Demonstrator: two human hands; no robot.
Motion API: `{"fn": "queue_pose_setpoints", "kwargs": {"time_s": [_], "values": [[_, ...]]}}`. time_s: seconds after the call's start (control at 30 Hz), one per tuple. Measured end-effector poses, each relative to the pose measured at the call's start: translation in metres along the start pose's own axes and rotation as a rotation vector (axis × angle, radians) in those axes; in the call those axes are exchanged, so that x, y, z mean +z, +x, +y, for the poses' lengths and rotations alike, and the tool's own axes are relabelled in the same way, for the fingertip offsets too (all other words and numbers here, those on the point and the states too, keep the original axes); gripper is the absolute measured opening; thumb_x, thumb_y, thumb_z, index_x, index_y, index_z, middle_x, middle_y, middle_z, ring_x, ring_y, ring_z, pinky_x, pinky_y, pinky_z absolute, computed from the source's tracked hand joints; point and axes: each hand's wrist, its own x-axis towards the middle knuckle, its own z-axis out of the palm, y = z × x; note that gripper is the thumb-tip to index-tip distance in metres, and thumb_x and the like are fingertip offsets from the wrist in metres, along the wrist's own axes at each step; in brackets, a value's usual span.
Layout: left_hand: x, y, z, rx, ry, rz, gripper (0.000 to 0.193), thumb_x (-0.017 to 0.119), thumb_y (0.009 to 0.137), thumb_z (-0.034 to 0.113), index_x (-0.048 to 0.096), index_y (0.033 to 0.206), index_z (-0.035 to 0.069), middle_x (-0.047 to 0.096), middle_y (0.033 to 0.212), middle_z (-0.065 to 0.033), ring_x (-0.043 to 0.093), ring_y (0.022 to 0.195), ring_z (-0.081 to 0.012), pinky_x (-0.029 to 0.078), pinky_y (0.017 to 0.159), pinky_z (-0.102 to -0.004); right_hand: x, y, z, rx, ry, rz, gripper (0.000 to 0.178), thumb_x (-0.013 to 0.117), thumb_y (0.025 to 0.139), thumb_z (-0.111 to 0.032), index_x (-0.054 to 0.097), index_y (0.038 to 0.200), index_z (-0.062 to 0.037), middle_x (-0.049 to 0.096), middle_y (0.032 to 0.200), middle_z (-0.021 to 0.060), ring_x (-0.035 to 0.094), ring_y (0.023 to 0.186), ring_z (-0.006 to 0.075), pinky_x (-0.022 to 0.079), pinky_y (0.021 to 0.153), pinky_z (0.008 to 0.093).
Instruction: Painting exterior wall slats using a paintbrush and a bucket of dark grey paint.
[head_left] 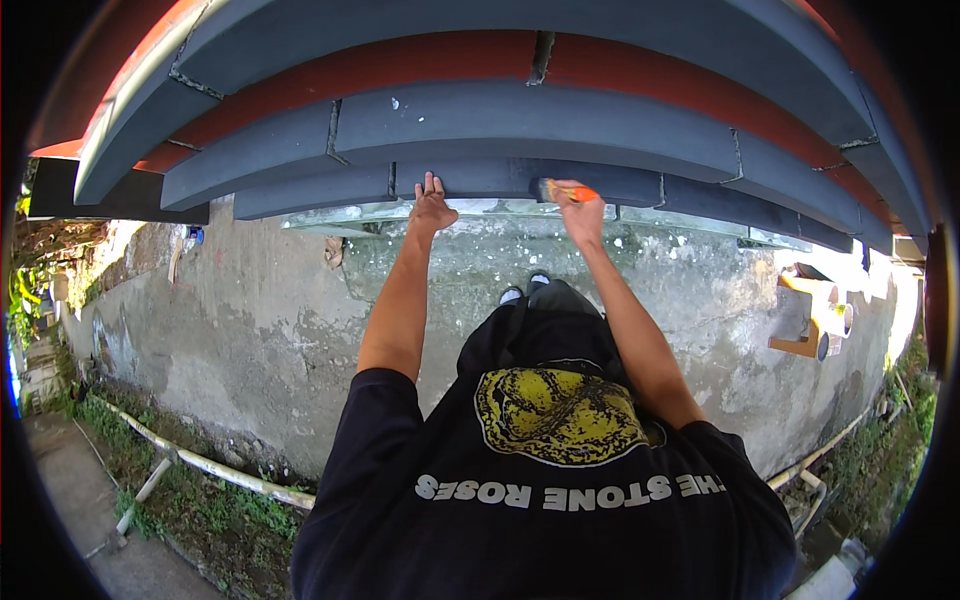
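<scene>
My right hand (583,218) grips a paintbrush (577,193) with an orange handle. Its dark bristles touch, or nearly touch, the front of the lowest grey slab (475,178). From the bristles rightward the slab looks darker; to the left it is a lighter grey. My left hand (431,208) is open, fingers stretched upward and resting against the same slab, just right of a vertical joint.
More grey slabs (440,115) rise in steps above, with red bands (430,58) between them. Below runs a paint-specked concrete ledge (470,235). An open cardboard box (800,315) stands on the concrete ground (270,330) at right. A pale pipe (230,475) lies behind at left.
</scene>
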Motion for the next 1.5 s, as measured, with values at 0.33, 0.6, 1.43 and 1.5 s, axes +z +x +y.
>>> {"fn": "queue_pose_setpoints", "kwargs": {"time_s": [0.33,0.6,1.43,1.5], "values": [[0.014,0.001,-0.011,-0.057,-0.021,0.003,0.086,0.05,0.078,0.032,0.012,0.149,0.002,0.003,0.157,-0.0156,0.006,0.142,-0.0419,0.015,0.117,-0.0388,-0.171,0.04,0.026,-0.194,-0.526,0.615,0.017,0.061,0.077,-0.013,0.072,0.089,-0.0068,0.069,0.083,0.0166,0.068,0.078,0.0318,0.052,0.071,0.0364],[0.021,0.013,-0.014,-0.029,0.058,-0.007,0.086,0.049,0.078,0.032,0.011,0.148,-0.001,0.001,0.156,-0.0175,0.005,0.143,-0.042,0.013,0.117,-0.0388,0.061,-0.017,-0.042,-0.328,-0.427,0.064,0.019,0.062,0.075,-0.01,0.071,0.091,-0.0117,0.068,0.094,0.0124,0.065,0.083,0.0346,0.052,0.076,0.0424],[0.023,0.017,-0.015,-0.07,0.043,-0.074,0.087,0.047,0.079,0.034,0.008,0.149,0.001,-0.001,0.157,-0.0159,0.006,0.143,-0.0414,0.015,0.117,-0.0393,0.08,-0.003,-0.056,-0.338,-0.239,-0.018,0.012,0.065,0.076,-0.011,0.071,0.087,-0.0117,0.068,0.096,0.0104,0.065,0.085,0.0332,0.051,0.076,0.0413],[0.017,0.015,-0.009,-0.057,0.038,-0.073,0.087,0.047,0.078,0.034,0.008,0.149,0.001,-0.001,0.157,-0.0158,0.006,0.143,-0.0415,0.016,0.117,-0.0394,0.094,0.001,-0.049,-0.32,-0.216,0.021,0.011,0.066,0.077,-0.013,0.071,0.087,-0.011,0.068,0.093,0.0113,0.065,0.085,0.0339,0.051,0.075,0.041]]}}
